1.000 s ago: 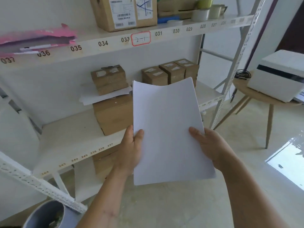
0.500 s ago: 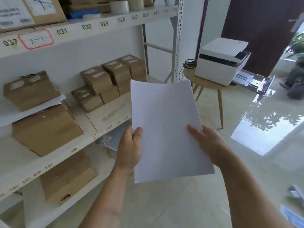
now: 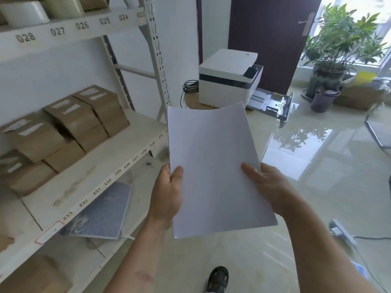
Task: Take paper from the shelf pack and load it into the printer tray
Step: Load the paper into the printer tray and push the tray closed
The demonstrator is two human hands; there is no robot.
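I hold a white stack of paper [image 3: 213, 166] in front of me, its top edge curling a little. My left hand [image 3: 167, 195] grips its left edge and my right hand [image 3: 268, 187] grips its right edge. Straight ahead a white printer [image 3: 228, 77] sits on a small round wooden stool [image 3: 190, 102]. Its paper tray [image 3: 273, 104] is pulled out to the right and looks empty. The top of the paper hides the printer's lower front corner.
A white metal shelf [image 3: 88, 172] with numbered edges runs along my left, carrying brown cardboard boxes [image 3: 69, 125]. A dark door [image 3: 268, 39] stands behind the printer. Potted plants [image 3: 336, 53] stand at the right by a window. A power strip [image 3: 342, 231] with cable lies on the glossy floor.
The view has swung right, away from the shelf, and the printer with its open tray has come to the centre and closer. Both hands keep the same grip on the paper.
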